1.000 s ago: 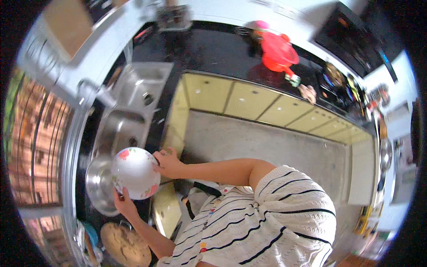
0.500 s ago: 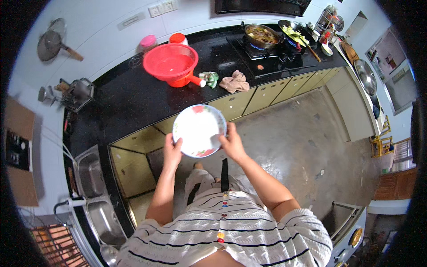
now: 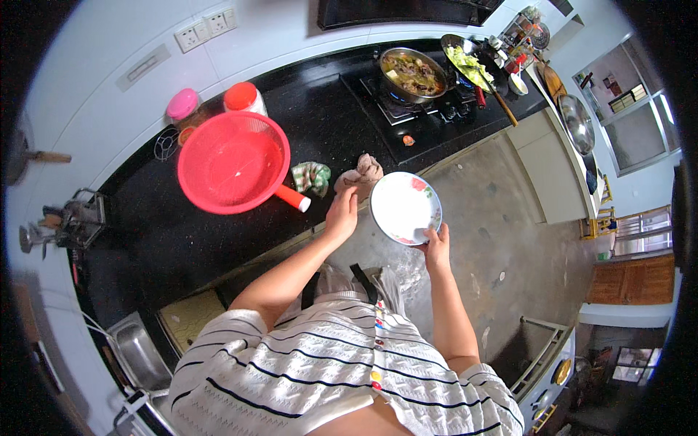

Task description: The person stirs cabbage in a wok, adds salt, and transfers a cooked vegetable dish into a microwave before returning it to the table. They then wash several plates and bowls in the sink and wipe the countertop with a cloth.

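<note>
My right hand [image 3: 437,249] grips the lower edge of a white plate [image 3: 404,211] with red flowers and a thin blue rim, held tilted in front of the counter edge. My left hand [image 3: 342,216] is off the plate, its fingers stretched toward a crumpled pinkish-brown cloth [image 3: 358,177] on the counter edge. Whether the fingertips touch the cloth I cannot tell. Beside that cloth lies a green and white checked cloth [image 3: 311,179].
A red colander [image 3: 233,163] with a red handle [image 3: 292,197] under it stands on the black counter [image 3: 153,232]. On the lit stove are a pan of stew [image 3: 413,75] and a wok with greens [image 3: 469,65]. A sink [image 3: 142,352] is at lower left.
The plate has moved right, carried by my right hand. My left hand has let go of it and reached forward to the pinkish-brown cloth. The view has shifted nearer the counter.
</note>
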Demonstrator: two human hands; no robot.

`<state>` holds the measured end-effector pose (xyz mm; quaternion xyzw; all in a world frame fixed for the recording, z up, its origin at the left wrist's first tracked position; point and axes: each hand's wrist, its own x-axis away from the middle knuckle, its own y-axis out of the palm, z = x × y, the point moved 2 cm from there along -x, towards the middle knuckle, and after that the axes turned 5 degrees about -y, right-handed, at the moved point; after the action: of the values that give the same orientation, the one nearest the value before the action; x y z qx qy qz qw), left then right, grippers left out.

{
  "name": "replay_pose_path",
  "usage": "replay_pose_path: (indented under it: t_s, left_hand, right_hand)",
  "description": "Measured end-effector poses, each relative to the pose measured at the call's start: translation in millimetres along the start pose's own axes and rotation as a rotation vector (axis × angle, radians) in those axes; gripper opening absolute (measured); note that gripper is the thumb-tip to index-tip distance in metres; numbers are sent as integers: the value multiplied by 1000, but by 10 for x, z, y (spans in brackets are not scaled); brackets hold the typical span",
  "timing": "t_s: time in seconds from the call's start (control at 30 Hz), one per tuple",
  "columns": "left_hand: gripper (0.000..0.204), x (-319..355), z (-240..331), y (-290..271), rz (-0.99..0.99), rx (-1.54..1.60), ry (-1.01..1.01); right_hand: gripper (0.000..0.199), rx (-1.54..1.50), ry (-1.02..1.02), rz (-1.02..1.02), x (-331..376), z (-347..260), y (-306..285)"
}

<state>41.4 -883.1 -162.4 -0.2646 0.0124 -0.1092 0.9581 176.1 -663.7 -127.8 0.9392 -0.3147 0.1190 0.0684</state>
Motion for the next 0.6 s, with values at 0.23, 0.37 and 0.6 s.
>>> replay_pose_path:
  t_s: [0.23, 0.37, 0.6]
  left_hand:
    - [74, -1043, -55, 828, -37, -533, 173]
    - [54, -1057, 66, 883, -131, -421, 110]
    - [34, -745, -253, 946, 19, -581, 264]
  right_hand:
    - [34, 75, -5, -30, -1024, -221, 218]
    - [41, 103, 97, -101, -1698, -79, 453]
    - [41, 170, -33, -403, -2604, 349, 1125]
